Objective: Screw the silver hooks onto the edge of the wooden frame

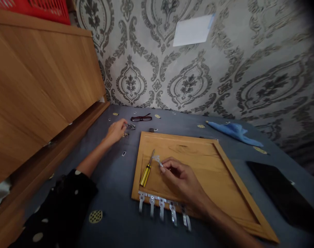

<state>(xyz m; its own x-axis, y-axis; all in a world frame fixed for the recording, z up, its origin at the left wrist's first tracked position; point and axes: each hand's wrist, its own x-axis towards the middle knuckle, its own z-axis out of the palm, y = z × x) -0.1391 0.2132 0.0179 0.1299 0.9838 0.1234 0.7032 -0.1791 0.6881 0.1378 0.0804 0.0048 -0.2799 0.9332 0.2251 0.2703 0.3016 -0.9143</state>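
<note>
My right hand is above the wooden framed panel, thumb and fingers pinched on a small silvery metal bracket. Stretched to the far left, my left hand has its fingertips pressed together beside some loose metal pieces; what they grip is too small to make out. Small brass-coloured screws lie just below those fingers. A screwdriver with a yellow and black handle rests on the panel's left part. Several matching metal brackets stand in a row along the panel's near edge, their ends hanging over it.
Eyeglasses lie beyond my left hand on the dark grey patterned cloth. A blue cloth and a black flat object are on the right. A wooden cabinet borders the left, and a patterned wall the back.
</note>
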